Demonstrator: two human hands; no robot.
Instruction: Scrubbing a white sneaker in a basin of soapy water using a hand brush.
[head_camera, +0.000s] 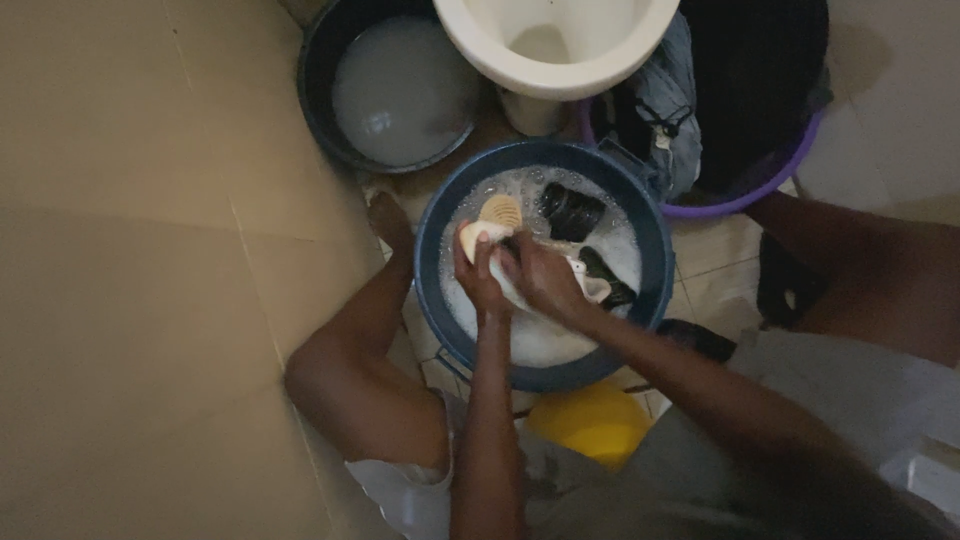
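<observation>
A round blue basin (432, 262) full of foamy water sits on the floor between my knees. My left hand (478, 278) grips a pale cream shoe (474, 236) by its toe end, just above the suds. My right hand (541, 279) closes over the same shoe from the right, its fingers pressed on the upper. Whether it also holds a brush is hidden. A tan ribbed sole (501, 210) pokes out of the foam behind my hands. A black shoe (571, 211) lies in the water at the back, and another dark shoe (612, 288) lies at the right.
A second dark basin (400, 95) of cloudy water stands at the back left. A white toilet bowl (555, 50) sits behind the blue basin. A purple-rimmed tub (745, 195) with dark clothes stands at the back right. A yellow object (592, 420) lies under me. A beige wall runs along the left.
</observation>
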